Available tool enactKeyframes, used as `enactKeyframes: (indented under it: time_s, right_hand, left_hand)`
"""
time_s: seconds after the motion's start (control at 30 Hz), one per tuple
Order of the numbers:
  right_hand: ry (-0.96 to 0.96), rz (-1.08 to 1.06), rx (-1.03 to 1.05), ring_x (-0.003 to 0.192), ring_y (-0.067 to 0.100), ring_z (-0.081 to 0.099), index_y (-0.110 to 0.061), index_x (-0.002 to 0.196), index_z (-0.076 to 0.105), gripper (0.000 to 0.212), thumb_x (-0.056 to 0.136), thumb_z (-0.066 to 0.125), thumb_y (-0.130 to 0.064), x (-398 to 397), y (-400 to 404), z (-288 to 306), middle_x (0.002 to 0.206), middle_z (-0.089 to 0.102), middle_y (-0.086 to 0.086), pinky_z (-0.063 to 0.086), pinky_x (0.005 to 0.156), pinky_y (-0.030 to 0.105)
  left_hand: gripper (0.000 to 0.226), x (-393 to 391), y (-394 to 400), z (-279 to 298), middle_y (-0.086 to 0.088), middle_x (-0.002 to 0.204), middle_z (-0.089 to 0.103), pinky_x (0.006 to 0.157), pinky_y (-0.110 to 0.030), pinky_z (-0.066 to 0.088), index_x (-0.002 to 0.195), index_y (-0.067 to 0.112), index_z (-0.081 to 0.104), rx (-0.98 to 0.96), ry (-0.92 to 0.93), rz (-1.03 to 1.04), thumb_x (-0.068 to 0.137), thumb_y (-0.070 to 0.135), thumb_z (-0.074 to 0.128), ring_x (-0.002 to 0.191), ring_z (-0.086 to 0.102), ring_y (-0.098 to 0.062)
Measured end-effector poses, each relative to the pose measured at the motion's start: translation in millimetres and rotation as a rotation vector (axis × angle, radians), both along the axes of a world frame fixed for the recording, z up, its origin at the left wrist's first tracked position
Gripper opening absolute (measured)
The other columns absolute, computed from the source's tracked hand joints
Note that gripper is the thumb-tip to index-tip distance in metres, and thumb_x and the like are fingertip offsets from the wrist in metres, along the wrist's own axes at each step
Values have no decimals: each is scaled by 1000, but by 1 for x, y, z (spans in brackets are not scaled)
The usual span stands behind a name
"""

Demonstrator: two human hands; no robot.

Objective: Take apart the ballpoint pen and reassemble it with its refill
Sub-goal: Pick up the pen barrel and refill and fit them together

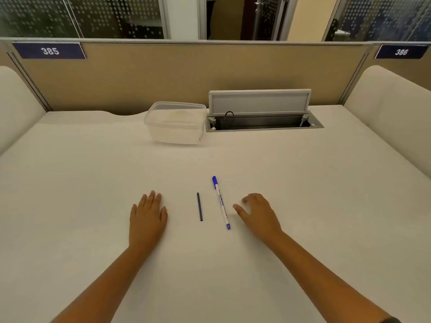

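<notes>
A white ballpoint pen (221,202) with blue ends lies on the white desk (93,171), its blue cap end pointing away from me. To its left lies a thin dark refill (199,207), nearly parallel to the pen. My left hand (147,217) rests flat on the desk, palm down, left of the refill and holding nothing. My right hand (257,213) hovers just right of the pen, fingers loosely curled and apart, holding nothing and not touching the pen.
A clear plastic container (176,123) stands at the back of the desk. Right of it is an open cable hatch (261,113) with its lid raised. A tan partition (186,73) closes the far side, and padded dividers flank both sides.
</notes>
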State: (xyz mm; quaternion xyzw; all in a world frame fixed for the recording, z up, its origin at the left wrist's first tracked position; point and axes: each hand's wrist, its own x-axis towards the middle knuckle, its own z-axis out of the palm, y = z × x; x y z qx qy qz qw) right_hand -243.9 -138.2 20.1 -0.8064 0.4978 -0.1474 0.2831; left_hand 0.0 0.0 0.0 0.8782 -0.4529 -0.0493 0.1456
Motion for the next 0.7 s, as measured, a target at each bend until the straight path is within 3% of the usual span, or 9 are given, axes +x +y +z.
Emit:
enactKeyframes:
  time_s: [0.17,0.3,0.4,0.5,0.57,0.63,0.7]
  right_hand:
    - [143,35,-119,99,16,46,-15,93,58,44,80,56,-57,23,17,5,104,51,-1,44,72,25]
    - [308,36,-266,96,21,48,-13,96,58,37,88,48,-47,29,16,9,104,54,4,45,77,33]
    - [324,16,-217,96,22,49,-11,96,59,33,91,45,-40,31,13,12,104,54,5,45,76,34]
    - [179,-58,-46,88,21,53,-14,86,61,29,89,50,-40,28,11,15,97,53,2,43,67,31]
    - [6,-95,122,66,17,50,-18,67,54,31,88,52,-40,27,10,17,78,50,-2,36,57,27]
    - [-135,-83,277,56,17,40,-14,59,41,41,89,52,-39,28,12,22,63,43,0,31,55,26]
    - [-210,-66,369,61,19,41,-12,65,41,39,90,50,-40,32,15,30,65,44,7,33,60,28]
  left_hand:
    - [50,2,0,0,-6,153,25,117,-42,13,143,14,26,-14,-6,-1,96,29,31,143,18,-23]
    - [49,1,1,0,-7,153,25,117,-42,13,143,13,27,-13,-21,-4,96,28,31,142,18,-24]
    - [49,1,1,0,-7,153,25,117,-42,13,143,13,27,-11,-16,-5,96,27,31,142,18,-24]
    - [49,1,1,3,-7,153,24,117,-43,13,143,13,27,14,-19,-14,97,27,31,143,17,-24]
    - [47,-1,0,8,-6,152,28,116,-44,12,142,14,30,3,-2,-17,97,26,32,142,20,-25]
    - [41,-9,-4,18,-8,144,43,117,-44,12,136,15,42,-157,100,45,96,21,35,136,33,-23]
    - [35,-24,-12,34,-8,131,57,116,-40,13,127,16,53,-410,215,132,96,19,38,125,49,-22]
